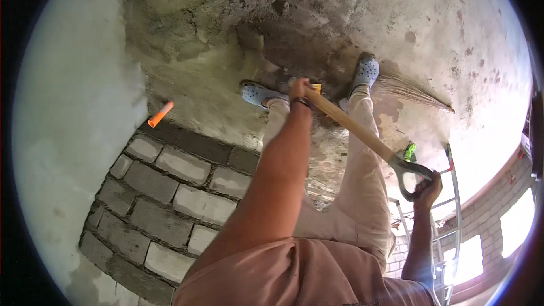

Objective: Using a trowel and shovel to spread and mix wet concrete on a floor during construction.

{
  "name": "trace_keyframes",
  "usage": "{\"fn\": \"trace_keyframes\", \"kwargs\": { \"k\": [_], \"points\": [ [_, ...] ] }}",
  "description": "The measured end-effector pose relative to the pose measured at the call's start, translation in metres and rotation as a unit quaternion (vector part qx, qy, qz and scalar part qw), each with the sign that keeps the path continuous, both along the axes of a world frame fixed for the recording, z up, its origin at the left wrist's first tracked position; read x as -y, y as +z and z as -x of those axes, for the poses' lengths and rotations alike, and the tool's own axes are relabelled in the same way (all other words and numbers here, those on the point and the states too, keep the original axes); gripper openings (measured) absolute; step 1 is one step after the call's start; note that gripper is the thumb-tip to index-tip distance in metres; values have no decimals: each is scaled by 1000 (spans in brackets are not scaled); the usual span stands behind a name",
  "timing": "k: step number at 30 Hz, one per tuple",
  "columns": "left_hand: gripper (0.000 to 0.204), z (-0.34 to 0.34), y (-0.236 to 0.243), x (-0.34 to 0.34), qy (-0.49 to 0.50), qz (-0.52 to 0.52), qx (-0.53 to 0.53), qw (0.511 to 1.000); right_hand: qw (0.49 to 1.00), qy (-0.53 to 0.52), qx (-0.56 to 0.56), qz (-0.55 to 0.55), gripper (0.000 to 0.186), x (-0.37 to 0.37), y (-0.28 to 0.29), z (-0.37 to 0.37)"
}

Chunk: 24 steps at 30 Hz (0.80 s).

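A shovel (354, 126) with a pale wooden shaft slants across in front of my legs. My left hand (298, 89) is wrapped round the lower part of the shaft. My right hand (428, 190) is closed on the dark D-shaped grip (405, 174) at the upper end. The blade is hidden beyond my left hand, where a small yellow patch (317, 88) shows. Below lies a rough concrete floor (209, 88), with damp, dark grey material (272, 14) spread over its far part.
My feet, in blue clogs (367, 69), stand apart. A stick broom (416, 93) lies right of them. An orange tube-like object (161, 114) is at left, near a block wall (164, 192) and a smooth wall (73, 119). A metal ladder (457, 198) and a green object (409, 151) are at right.
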<state>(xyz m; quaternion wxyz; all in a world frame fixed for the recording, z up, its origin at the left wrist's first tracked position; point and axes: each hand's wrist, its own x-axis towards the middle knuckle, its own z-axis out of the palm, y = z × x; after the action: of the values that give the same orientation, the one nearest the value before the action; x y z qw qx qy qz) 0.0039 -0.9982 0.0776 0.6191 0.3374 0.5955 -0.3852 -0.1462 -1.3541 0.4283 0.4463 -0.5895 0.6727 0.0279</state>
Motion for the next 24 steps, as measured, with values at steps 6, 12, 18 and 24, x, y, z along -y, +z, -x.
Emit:
{"fn": "trace_keyframes", "kwargs": {
  "k": [6,12,18,24],
  "points": [
    [25,-1,60,-40,55,-126,3,991,989,-140,7,-47,32,-33,15,35],
    [25,-12,90,-74,53,-131,25,990,985,-152,11,-77,32,-31,23,32],
    [22,-123,118,-103,-31,-179,95,979,981,-91,16,-173,40,-38,13,-64],
    [19,-237,195,-212,-65,-409,171,894,844,-159,-2,-512,49,-97,73,-215]
  ]
}}
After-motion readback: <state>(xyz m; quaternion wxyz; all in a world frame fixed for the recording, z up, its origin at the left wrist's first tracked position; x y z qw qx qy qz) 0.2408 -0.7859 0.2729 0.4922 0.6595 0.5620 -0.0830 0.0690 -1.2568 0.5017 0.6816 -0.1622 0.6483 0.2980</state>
